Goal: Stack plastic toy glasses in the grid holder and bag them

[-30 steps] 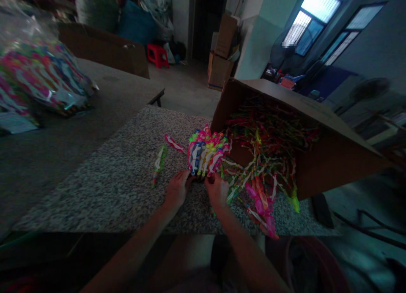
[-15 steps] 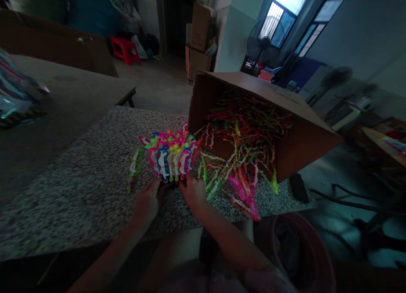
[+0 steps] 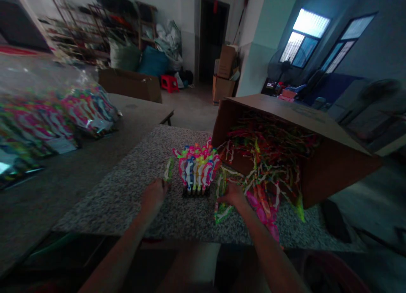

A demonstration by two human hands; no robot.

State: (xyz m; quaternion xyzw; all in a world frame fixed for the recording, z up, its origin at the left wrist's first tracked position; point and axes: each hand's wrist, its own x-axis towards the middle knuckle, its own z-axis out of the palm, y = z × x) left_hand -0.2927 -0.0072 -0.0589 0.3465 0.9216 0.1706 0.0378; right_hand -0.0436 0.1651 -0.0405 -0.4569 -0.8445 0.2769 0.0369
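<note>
Many slim, bright plastic pieces with white strips stand packed upright in a bundle (image 3: pixel 198 168) on a small black base (image 3: pixel 196 193). To its left, my left hand (image 3: pixel 154 195) closes its fingertips on the lower end of a single green piece (image 3: pixel 169 169). My right hand (image 3: pixel 235 195), right of the bundle, has its fingers closed among loose green pieces (image 3: pixel 222 214), seemingly gripping one; its fingertips are blurred. Neither hand touches the bundle. More loose pieces spill from a cardboard box (image 3: pixel 339 166) lying on its side, with pink ones (image 3: pixel 266 219) beside my right forearm.
The speckled stone tabletop (image 3: pixel 127 208) adjoins another table at left, which bears clear bags of similar pieces (image 3: pixel 91 109). A dark flat object (image 3: pixel 335 220) lies near the right edge. Behind stand a red stool (image 3: pixel 169 83), stacked cartons (image 3: pixel 224 75) and a fan (image 3: pixel 285 67).
Both hands have let go of the black base and moved apart, left to the single green piece, right to the loose green pieces, which have shifted left. My view has swung left and up.
</note>
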